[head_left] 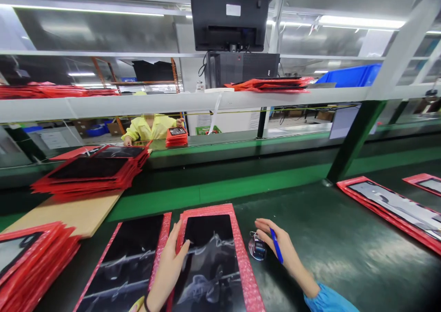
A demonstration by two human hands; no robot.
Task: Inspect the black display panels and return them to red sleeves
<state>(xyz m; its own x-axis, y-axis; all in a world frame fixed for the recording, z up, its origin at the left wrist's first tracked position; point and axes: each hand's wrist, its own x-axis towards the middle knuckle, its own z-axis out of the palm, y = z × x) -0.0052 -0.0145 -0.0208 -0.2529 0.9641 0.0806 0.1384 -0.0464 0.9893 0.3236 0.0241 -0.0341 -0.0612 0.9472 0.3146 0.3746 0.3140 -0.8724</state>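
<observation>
My left hand [170,261] rests with its fingers stretched flat on the left edge of a black glossy panel lying in a red bubble-wrap sleeve [241,252]. A second sleeved panel [127,266] lies just to its left. My right hand [280,247] is to the right of the sleeve, fingers curled round a blue pen [276,246]. A small clear roll of tape [257,247] sits on the dark belt right beside that hand.
Stacks of red sleeved panels lie at the near left [31,261] and on a cardboard sheet [86,172]. More sleeved panels [389,206] lie on the belt at right. A person in yellow [149,127] works across the line. A green post [354,137] and an overhead monitor [229,13] stand ahead.
</observation>
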